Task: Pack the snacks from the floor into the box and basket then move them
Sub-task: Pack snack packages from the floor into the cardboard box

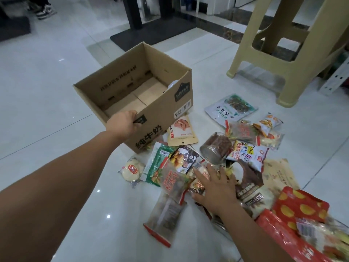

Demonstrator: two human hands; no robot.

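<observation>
An open brown cardboard box (162,103) stands tilted on the white tiled floor, with one pale packet showing at its right inner wall. My left hand (123,125) grips its near rim. Several snack packets lie in a heap to the right of the box: a round bun in clear wrap (131,170), a green packet (156,165), a clear jar of brown sticks (215,146), a white and green bag (230,108). My right hand (215,188) lies flat on the middle of the heap, fingers spread over small packets. No basket is visible.
A beige plastic stool (289,48) stands at the back right, close to the snacks. A dark table base with a black mat (149,33) sits behind the box. Red packets (300,207) crowd the lower right corner. Someone's shoes (44,10) show at the top left.
</observation>
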